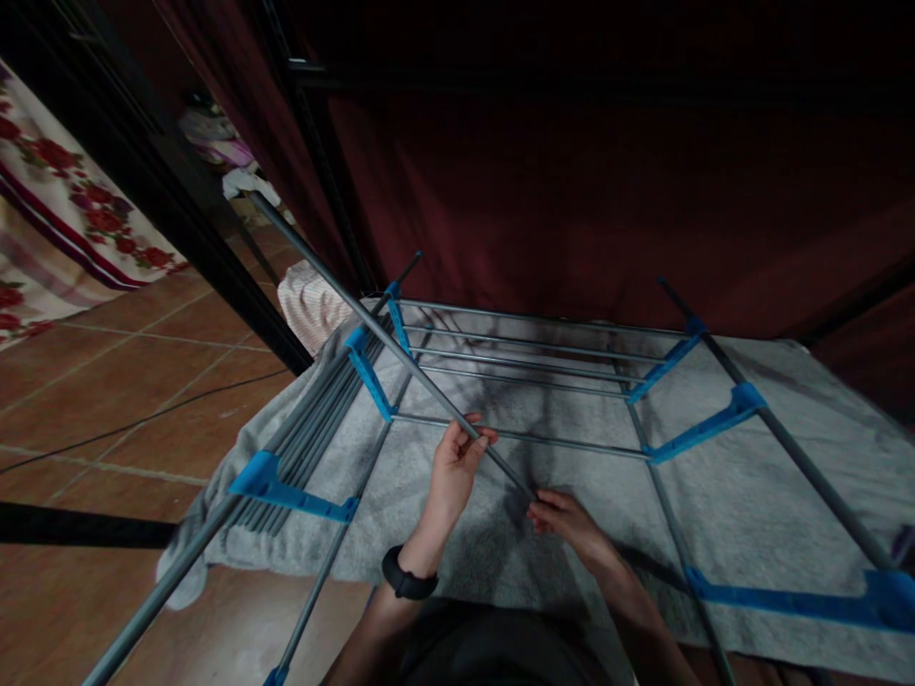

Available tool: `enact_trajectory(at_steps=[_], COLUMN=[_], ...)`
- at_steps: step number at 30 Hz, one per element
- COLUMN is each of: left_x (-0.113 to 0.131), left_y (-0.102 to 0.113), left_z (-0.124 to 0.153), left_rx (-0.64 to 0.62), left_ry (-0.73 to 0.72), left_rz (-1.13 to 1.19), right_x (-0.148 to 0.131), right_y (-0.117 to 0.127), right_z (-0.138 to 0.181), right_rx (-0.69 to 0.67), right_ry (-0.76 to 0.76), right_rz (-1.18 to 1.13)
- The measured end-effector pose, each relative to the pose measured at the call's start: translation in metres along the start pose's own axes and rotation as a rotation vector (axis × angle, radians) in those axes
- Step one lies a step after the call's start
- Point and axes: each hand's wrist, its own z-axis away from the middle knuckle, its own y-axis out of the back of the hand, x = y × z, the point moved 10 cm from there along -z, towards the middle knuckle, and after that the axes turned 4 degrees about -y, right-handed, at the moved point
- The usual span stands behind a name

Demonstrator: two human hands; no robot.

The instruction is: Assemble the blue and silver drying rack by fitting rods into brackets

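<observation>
A long grey metal rod (372, 329) runs from the upper left down to the middle. My left hand (457, 467), with a black wristband, is closed round the rod partway along. My right hand (568, 522) pinches the rod's near end. Under both hands lies a partly assembled rack (529, 381) of grey tubes and blue plastic joints, resting on a grey towel (758, 476).
A bundle of loose grey tubes (315, 419) lies along the rack's left side. Brown floor tiles (129, 381) spread to the left, crossed by a black cable. A dark red curtain (607, 191) and a black frame stand behind. Floral fabric (57, 210) hangs at the far left.
</observation>
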Motion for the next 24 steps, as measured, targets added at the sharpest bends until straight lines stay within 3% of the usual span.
enact_trajectory(at_steps=[13, 24], left_x=[-0.017, -0.003], left_y=[-0.02, -0.014], left_z=[0.017, 0.013], left_rx=[-0.08, -0.12], left_ry=[0.014, -0.062], left_rz=[-0.048, -0.183], right_x=[-0.007, -0.013], right_y=[-0.037, -0.014], right_z=[0.003, 0.005], right_rx=[-0.048, 0.003], right_ry=[0.05, 0.038], right_rz=[0.002, -0.042])
